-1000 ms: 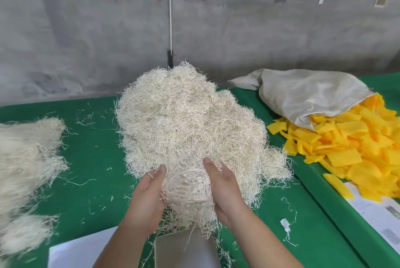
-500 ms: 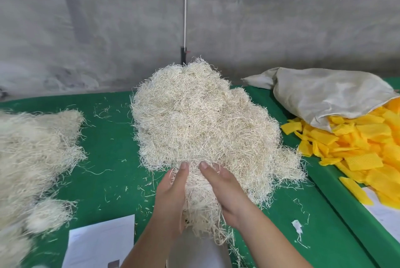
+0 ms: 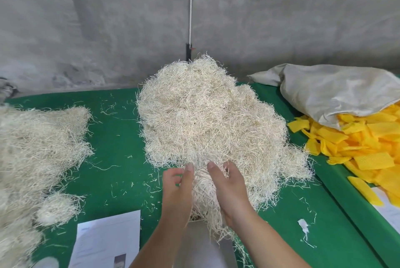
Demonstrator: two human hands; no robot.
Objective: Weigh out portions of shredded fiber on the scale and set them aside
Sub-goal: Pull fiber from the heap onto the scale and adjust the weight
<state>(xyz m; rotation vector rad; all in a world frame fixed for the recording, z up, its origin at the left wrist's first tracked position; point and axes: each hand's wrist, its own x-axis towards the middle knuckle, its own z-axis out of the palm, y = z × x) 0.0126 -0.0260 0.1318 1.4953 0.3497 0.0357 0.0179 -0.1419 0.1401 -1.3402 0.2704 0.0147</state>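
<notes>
A large heap of pale, straw-coloured shredded fiber [image 3: 203, 120] sits at the centre of the green felt-covered table [image 3: 116, 137]. At its 6 o'clock edge the person's left hand [image 3: 176, 189] and right hand [image 3: 227, 189] face each other, palms inward, with a clump of the same pale fiber [image 3: 203, 189] squeezed between them; the thumbs lie on top and the fingers curl round the clump's sides. Directly below, at 6 o'clock, a flat grey scale platform [image 3: 201, 246] shows between the forearms, loose strands hanging onto it. At 9 o'clock, well apart from the heap, lie separate mounds of the same fiber [image 3: 36, 148]. A white printed sheet of paper [image 3: 106, 244] lies at 7 o'clock. At 3 o'clock a grey cloth sack [image 3: 337, 94] spills yellow mesh-foam pieces [image 3: 363, 148].
</notes>
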